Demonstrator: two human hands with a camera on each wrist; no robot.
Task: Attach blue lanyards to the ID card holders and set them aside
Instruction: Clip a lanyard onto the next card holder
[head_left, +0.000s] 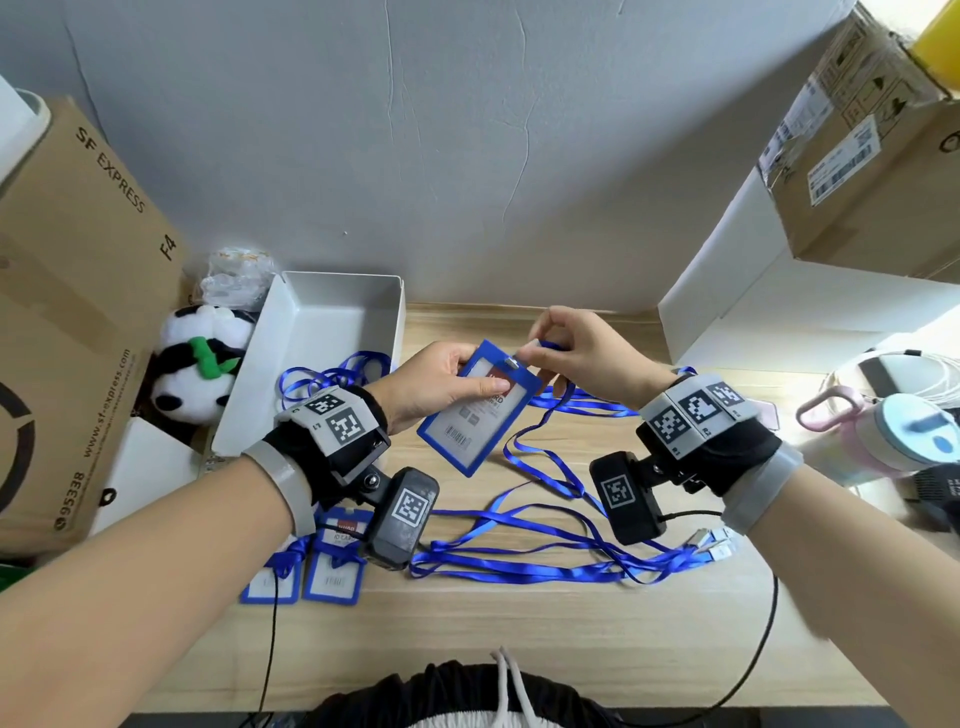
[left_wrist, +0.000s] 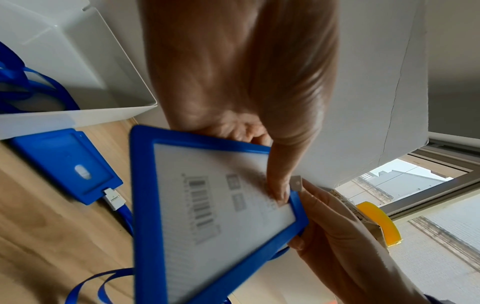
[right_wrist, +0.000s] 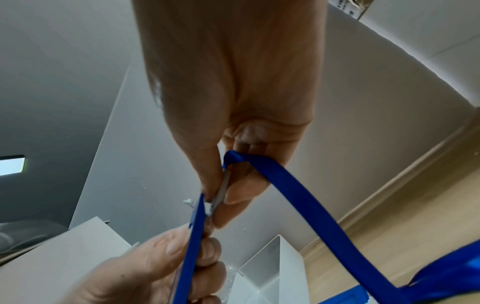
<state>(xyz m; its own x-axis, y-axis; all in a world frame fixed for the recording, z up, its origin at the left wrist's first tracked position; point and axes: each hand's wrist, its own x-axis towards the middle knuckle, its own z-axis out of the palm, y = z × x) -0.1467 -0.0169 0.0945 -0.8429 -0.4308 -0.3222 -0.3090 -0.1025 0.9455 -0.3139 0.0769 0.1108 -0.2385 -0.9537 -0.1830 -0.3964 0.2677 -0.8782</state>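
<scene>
Above the desk (head_left: 519, 639): left hand (head_left: 436, 384) pinches the card holder (head_left: 480, 410), stiff, light, best gripped by its frame; right hand (head_left: 582, 348) pinches the clip (head_left: 513, 362) at its top slot; lanyard (head_left: 545, 452) limp, trailing.

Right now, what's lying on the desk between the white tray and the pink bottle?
In the head view, loose blue lanyards trail across the desk between the tray and the bottle; both hands work above them.
</scene>
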